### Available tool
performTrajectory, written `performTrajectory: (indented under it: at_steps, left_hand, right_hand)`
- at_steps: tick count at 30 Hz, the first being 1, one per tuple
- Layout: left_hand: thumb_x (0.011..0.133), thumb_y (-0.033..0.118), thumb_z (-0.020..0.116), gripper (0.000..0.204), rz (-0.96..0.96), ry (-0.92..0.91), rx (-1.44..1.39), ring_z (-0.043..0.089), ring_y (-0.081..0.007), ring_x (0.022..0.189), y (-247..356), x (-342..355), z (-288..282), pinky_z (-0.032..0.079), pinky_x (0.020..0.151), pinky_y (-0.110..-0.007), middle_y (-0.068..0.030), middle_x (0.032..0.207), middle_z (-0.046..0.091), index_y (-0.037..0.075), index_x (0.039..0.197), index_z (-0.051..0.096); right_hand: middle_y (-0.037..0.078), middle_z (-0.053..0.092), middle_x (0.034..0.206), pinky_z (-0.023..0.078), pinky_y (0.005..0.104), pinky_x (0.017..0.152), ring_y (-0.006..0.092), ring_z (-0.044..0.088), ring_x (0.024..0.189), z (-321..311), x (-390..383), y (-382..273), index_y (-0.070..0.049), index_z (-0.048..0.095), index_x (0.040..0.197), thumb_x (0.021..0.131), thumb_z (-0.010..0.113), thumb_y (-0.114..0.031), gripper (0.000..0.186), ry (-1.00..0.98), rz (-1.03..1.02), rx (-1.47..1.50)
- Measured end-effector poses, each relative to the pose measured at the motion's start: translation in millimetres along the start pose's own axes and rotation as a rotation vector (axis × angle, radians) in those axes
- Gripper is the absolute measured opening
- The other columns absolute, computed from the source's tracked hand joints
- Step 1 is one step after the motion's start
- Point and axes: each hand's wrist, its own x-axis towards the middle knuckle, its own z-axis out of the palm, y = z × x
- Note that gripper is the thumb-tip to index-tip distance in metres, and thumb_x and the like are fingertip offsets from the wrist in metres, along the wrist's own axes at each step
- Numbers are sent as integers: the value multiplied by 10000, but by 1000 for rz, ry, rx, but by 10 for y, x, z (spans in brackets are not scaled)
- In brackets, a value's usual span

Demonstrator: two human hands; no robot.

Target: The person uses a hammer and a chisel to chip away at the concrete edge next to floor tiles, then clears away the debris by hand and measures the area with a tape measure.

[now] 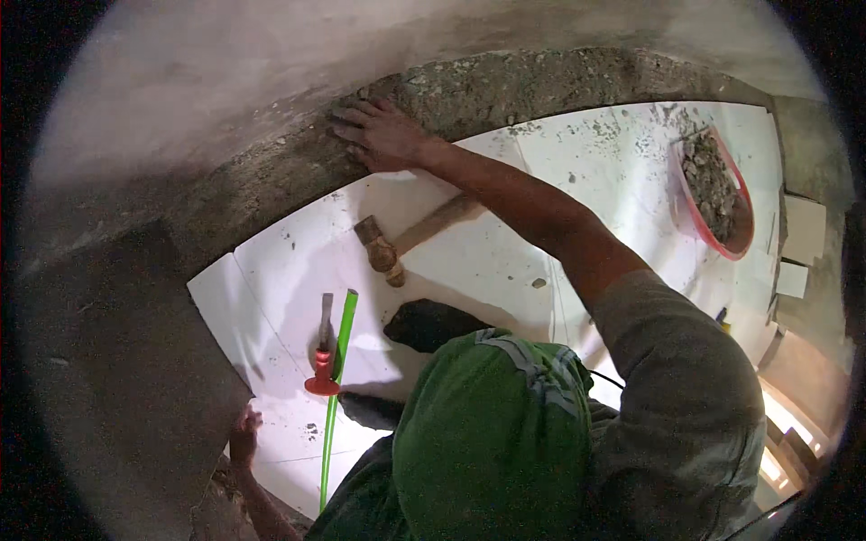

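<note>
Grey-brown crumbled mortar [541,90] forms a rough strip along the foot of the pale wall [271,63], and the right hand [383,137] lies against its left part, palm down with the fingers spread. The left hand [243,437] is low on the left, by the edge of the white tiled floor [505,270]; its fingers look partly bent, but I cannot tell whether they pinch anything. Beneath the right forearm a hammer [383,251] rests on the tiles, its metal head clear of the arm and its wooden handle running under it. Nearer the left hand lies a chisel [322,359] with a red grip and round guard, the guard overlapping a long bright green rod [345,329]. Two dark shoes [431,325] show beside these tools, partly covered by green cloth with grey stripes [492,442]. At the upper right, well apart from both hands, a pinkish-red basin [741,233] holds broken grey rubble [708,180], with small crumbs scattered over the tiles between it and the strip
</note>
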Motion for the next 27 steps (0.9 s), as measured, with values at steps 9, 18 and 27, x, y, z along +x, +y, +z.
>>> performTrajectory:
  at_steps: [9,18,27]
  left_hand:
    - [1082,380,564,518,-253,36,-101,720,-250,1056,-140,-660,422,564,816,-327,-162,1226,712,19,1453,554]
    - [1015,385,651,499,-383,-92,-72,721,-207,974,-159,-787,532,514,691,-292,-105,1186,728,126,1435,576]
    - [1010,368,667,525,-347,-138,-24,696,-174,885,-508,-598,655,491,658,-285,-96,1132,723,77,1435,562]
  right_hand:
    - [136,311,1676,214,565,1261,372,292,1540,-551,-466,634,-105,462,1545,882,698,-345,743,-426,359,-342]
    - [172,440,1594,228,641,1226,405,396,1473,-471,-543,713,-148,534,1485,883,690,-493,711,-249,292,-382]
    - [318,474,1485,324,608,1188,514,425,1397,-1119,-1258,1424,-83,590,1421,942,620,-510,643,51,912,-251]
